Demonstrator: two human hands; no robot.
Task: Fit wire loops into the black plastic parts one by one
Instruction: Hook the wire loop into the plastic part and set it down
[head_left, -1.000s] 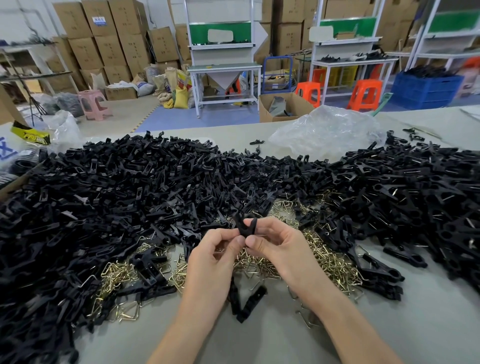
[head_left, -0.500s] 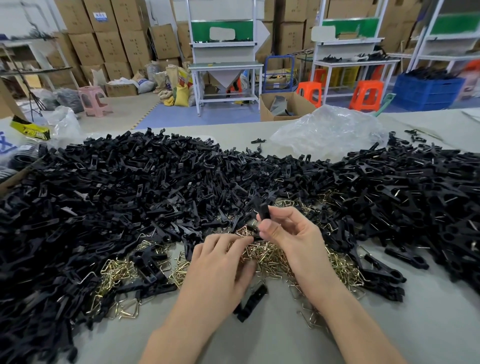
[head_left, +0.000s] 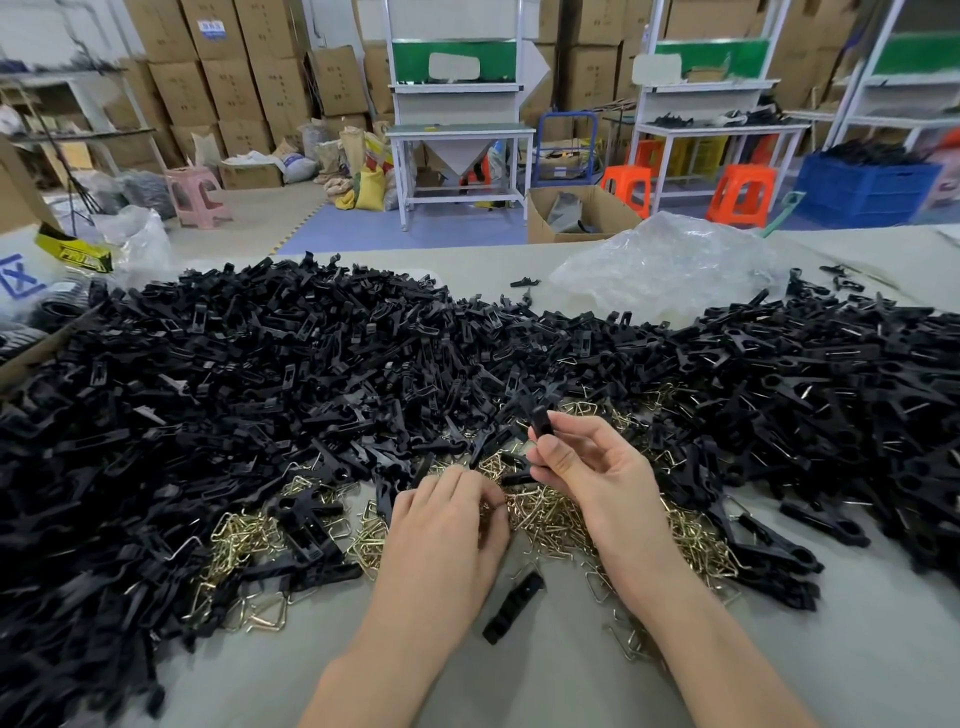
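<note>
A wide heap of black plastic parts (head_left: 311, 374) covers the table, with brass-coloured wire loops (head_left: 550, 514) piled in front of it at the centre. My right hand (head_left: 587, 467) holds one black plastic part (head_left: 540, 423) upright between thumb and fingers, just above the loops. My left hand (head_left: 447, 525) lies palm down with its fingertips curled into the wire loops; whether it pinches one I cannot tell. A single black part (head_left: 514, 605) lies on the bare table between my wrists.
A crumpled clear plastic bag (head_left: 660, 265) lies at the back of the table. More black parts (head_left: 831, 395) are heaped on the right. More wire loops (head_left: 244, 551) lie at the left. Cardboard box edge (head_left: 31, 358) at far left. Bare table surface lies near me.
My hands parted: the left dropped from the black part down onto the wire loops, while the right kept the part and lifted it slightly to the right.
</note>
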